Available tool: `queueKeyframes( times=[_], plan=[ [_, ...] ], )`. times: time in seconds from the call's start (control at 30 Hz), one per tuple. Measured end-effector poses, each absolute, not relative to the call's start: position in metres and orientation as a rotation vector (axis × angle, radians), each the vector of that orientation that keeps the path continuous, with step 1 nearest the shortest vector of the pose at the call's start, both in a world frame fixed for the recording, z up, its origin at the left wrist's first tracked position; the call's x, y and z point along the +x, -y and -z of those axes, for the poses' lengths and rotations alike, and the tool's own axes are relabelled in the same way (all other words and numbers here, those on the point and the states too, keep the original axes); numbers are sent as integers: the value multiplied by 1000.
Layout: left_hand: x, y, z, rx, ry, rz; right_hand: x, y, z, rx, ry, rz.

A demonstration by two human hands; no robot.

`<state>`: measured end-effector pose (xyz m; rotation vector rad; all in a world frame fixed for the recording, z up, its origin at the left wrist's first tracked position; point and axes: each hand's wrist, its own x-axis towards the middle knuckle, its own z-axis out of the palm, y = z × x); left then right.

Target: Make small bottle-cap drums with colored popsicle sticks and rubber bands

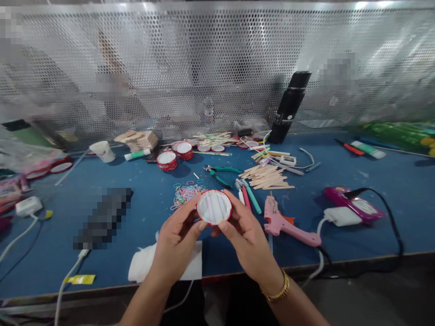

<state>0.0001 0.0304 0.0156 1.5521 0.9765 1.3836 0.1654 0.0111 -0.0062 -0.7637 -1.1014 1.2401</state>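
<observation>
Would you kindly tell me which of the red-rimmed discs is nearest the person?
The pale-striped disc held between the left hand and right hand; the other discs lie farther away, unheld.

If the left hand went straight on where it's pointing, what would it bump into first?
The left hand touches the red-rimmed round piece, so that's first. Beyond it, the teal-handled pliers look roughly in line, but depth is unclear; it might pass above.

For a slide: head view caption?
Left hand and right hand hold a red-rimmed disc over a blue table, pink glue gun nearby.
</observation>
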Motion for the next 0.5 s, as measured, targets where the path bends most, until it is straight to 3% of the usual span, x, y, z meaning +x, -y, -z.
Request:
queueKeyframes(
  times=[0.17,0.5],
  plan=[
    [-2,-31,-8,1310,-832,-1448,157,-10,6,-758,1093,-1238],
    [-2,-36,-11,1283,-1054,-1522,159,-14,16,-840,1223,-1101]
  ],
)
